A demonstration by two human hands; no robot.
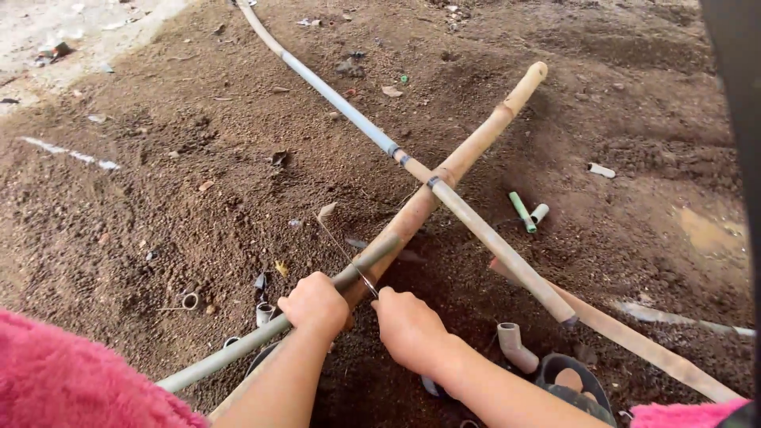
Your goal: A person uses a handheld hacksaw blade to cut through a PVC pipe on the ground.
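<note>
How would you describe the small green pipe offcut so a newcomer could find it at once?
Start where the two long pipes cross on the brown soil. Just right of that crossing, below the tan pipe, lie two short offcuts side by side. The green pipe offcut is the longer, left one; its neighbour is pale and stubby.

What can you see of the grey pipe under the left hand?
The grey pipe is a thin, straight, dull grey tube, plastic by its look, dusty. It runs slantwise from lower left up to about mid-frame, lying on the thicker tan pipe above brown soil. The left hand grips it near its upper end; the right hand holds a thin blade against it there. Cut depth not visible.
</note>
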